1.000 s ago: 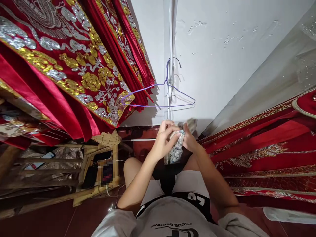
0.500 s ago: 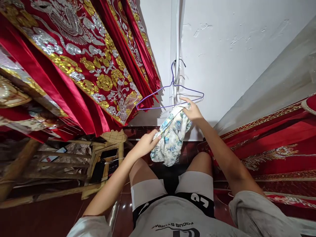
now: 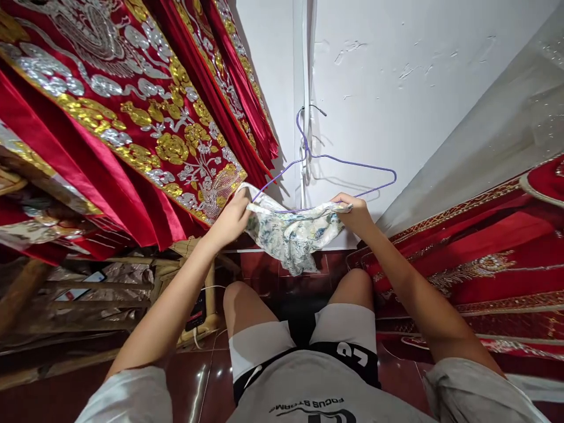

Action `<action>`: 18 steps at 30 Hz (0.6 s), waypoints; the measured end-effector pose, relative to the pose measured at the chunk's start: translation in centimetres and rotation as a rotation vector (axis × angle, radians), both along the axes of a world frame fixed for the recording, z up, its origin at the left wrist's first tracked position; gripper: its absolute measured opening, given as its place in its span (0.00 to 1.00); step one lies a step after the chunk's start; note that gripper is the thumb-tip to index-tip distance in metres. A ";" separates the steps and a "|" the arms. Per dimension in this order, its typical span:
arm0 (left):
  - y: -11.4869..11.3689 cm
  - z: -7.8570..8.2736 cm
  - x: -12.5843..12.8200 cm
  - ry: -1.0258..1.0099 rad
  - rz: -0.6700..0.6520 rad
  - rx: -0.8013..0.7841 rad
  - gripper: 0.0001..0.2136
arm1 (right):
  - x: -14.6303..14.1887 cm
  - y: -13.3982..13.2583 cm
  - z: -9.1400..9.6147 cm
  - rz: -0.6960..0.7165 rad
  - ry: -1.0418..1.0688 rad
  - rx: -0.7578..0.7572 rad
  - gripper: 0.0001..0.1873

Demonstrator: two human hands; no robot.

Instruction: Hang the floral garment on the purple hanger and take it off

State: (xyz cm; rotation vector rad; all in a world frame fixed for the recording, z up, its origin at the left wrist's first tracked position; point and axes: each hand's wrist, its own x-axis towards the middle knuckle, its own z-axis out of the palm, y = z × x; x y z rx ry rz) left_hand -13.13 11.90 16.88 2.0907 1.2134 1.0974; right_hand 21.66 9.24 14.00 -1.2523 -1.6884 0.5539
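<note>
A white floral garment with blue and green flowers is stretched between my two hands at the lower bar of a purple hanger. My left hand is closed on one end of its top edge, over the hanger's left corner. At the other end, my right hand grips the edge, short of the hanger's right corner. The hanger's hook is caught on a white vertical pole against the wall. The garment's lower part hangs bunched. What kind of garment it is, I cannot tell.
Red embroidered cloths with gold and silver hang close on the left. More red beaded fabric lines the right side. A bamboo frame stands at lower left, with a phone near it. The white wall is straight ahead.
My hands have moved apart and spread the garment wide. The left went up and left to the hanger's corner; the right shifted slightly right. The hanger is turned and tilted.
</note>
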 end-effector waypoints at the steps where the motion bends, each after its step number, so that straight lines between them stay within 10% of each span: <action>1: 0.4 0.7 0.8 -0.013 -0.019 0.034 0.09 | -0.2 -0.5 0.3 0.027 0.011 -0.002 0.10; 6: 2.1 2.6 3.2 -0.037 -0.042 0.192 0.11 | -0.1 -1.7 1.6 0.122 -0.010 -0.099 0.22; 10: 2.9 2.9 2.9 0.071 -0.018 0.232 0.15 | 3.3 -0.1 2.7 -0.194 0.051 0.022 0.37; 15: 3.2 3.2 2.3 0.088 0.053 0.298 0.09 | 8.4 1.9 5.2 -0.184 0.016 -0.057 0.04; 18: 3.8 2.7 2.0 0.002 0.179 0.313 0.08 | 9.4 1.0 6.4 0.082 0.050 -0.234 0.09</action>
